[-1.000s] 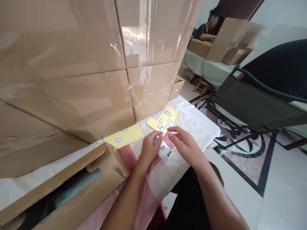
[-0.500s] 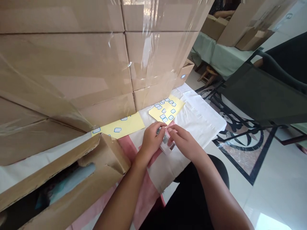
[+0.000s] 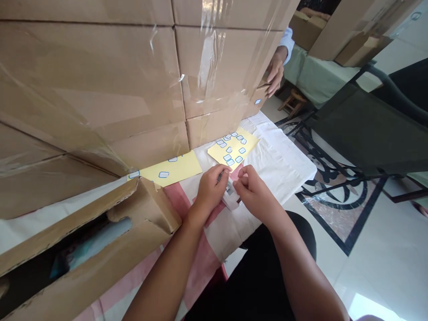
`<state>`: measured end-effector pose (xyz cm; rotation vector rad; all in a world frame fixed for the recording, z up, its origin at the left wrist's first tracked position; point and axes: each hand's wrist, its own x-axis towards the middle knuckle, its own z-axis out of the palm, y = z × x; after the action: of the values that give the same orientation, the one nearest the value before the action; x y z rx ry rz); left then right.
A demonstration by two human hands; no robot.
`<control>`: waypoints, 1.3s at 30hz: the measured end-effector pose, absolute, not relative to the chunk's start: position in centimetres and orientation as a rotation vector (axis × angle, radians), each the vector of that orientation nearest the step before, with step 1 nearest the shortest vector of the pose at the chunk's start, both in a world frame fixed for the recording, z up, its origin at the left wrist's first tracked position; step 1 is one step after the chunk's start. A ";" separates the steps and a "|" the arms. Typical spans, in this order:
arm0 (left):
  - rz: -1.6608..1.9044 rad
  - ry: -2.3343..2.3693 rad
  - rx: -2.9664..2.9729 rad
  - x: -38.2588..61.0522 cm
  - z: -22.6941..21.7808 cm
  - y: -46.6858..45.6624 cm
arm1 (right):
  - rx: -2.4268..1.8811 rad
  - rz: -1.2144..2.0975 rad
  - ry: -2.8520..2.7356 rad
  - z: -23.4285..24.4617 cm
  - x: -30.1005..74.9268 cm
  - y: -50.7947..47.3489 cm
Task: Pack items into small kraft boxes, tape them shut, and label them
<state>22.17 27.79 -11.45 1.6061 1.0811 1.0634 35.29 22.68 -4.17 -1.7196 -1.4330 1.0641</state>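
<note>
My left hand is closed, thumb against the fingers, with a small dark edge showing in its grip; what it is I cannot make out. Close beside it, my right hand has its fingers curled in and the thumb and forefinger together in a pinch; anything between them is too small to name. A small whitish, partly clear packet or box lies between and beneath both hands on the cloth. Just beyond them is a yellow sheet bearing several white stickers with blue borders.
Taped cardboard boxes form a wall behind the table. Another yellow sheet with stickers lies along it. An open carton stands at left. Another person's hand rests on a box at the far end. A dark folding chair stands right.
My right hand has drawn slightly up, its fingers curling into a tighter pinch. Another person's hand and sleeve have appeared at the far box. The view has shifted a little.
</note>
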 end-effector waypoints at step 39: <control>1.128 1.107 1.651 22.0 -11.6 27.3 | -1.869 1.118 -1.708 -2.3 39.2 17.7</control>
<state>21.97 27.26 -11.60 1.6514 1.1070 1.1275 39.24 17.65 -2.34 -1.8690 -1.7079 1.1182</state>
